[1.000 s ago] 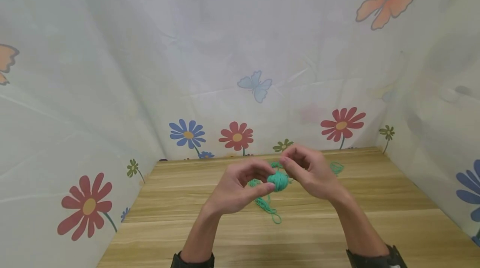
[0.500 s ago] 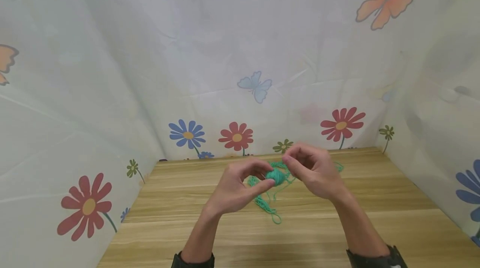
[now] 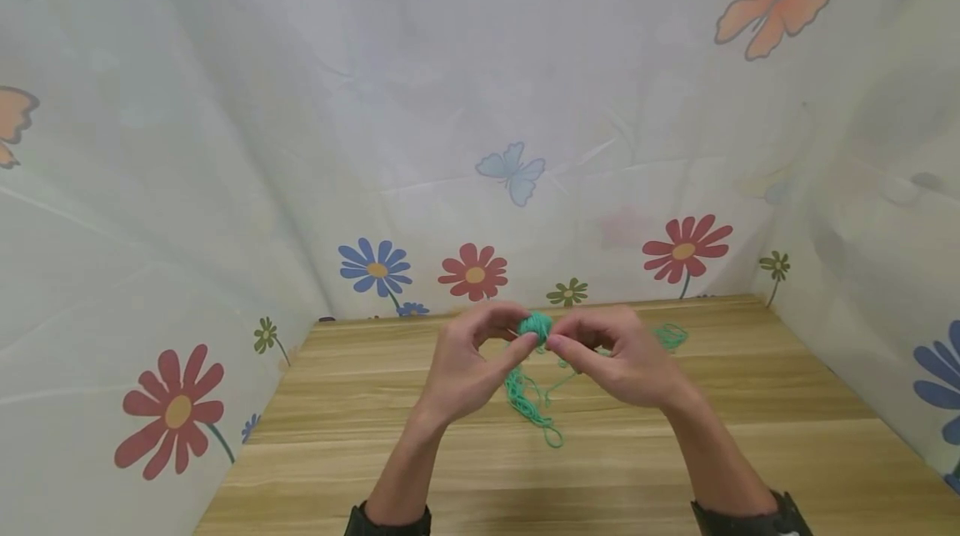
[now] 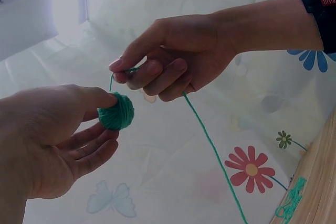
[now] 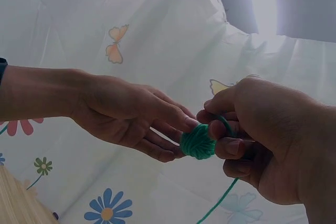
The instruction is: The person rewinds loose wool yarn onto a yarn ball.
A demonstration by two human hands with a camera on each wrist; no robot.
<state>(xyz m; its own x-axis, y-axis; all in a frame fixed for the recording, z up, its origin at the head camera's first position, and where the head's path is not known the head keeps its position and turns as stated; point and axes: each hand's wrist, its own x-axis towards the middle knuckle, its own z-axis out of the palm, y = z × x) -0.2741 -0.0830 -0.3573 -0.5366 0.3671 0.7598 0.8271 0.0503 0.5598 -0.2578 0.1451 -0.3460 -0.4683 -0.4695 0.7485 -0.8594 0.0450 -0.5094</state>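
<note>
A small ball of green yarn [image 3: 536, 327] is held up above the table between the thumb and fingers of my left hand [image 3: 468, 365]. Close beside it, my right hand [image 3: 618, 357] pinches the yarn strand [image 4: 207, 136] between thumb and forefinger. In the left wrist view a short piece of strand runs from those fingertips to the ball [image 4: 116, 112], and the rest hangs down out of the curled fingers. The right wrist view shows the right fingertips [image 5: 216, 129] right at the ball's side, overlapping it.
Loose green yarn [image 3: 528, 407] lies tangled on the wooden table [image 3: 360, 436] below the hands. Another small heap of yarn [image 3: 671, 336] lies toward the back right. A white curtain [image 3: 420, 102] printed with flowers and butterflies surrounds the table at the back and sides.
The left hand has raised the yarn ball and moved it slightly left and away. The right hand, with the strand, has swung down and left, close against the ball.
</note>
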